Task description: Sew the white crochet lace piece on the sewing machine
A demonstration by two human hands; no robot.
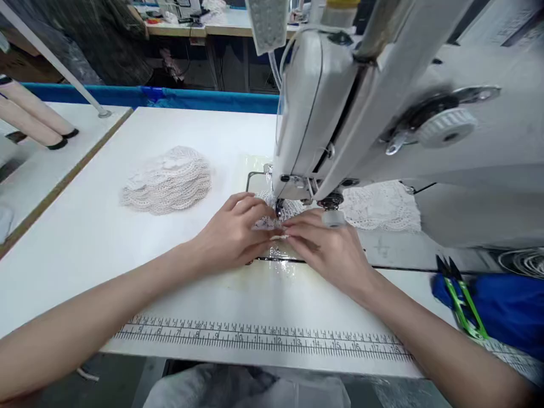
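The lace (293, 208) is made of rough, openwork cloth; the counter (204, 297) and sewing machine (308, 102) are finished smooth and slightly glossy.

One sewing machine (308, 96); just below its needle end, two hands: one left hand (238, 231), one right hand (331, 243). Left of the machine, one lace stack (170, 184) and, farther off, two black-tipped rods (38, 107); right, one pair of snips (474, 310).
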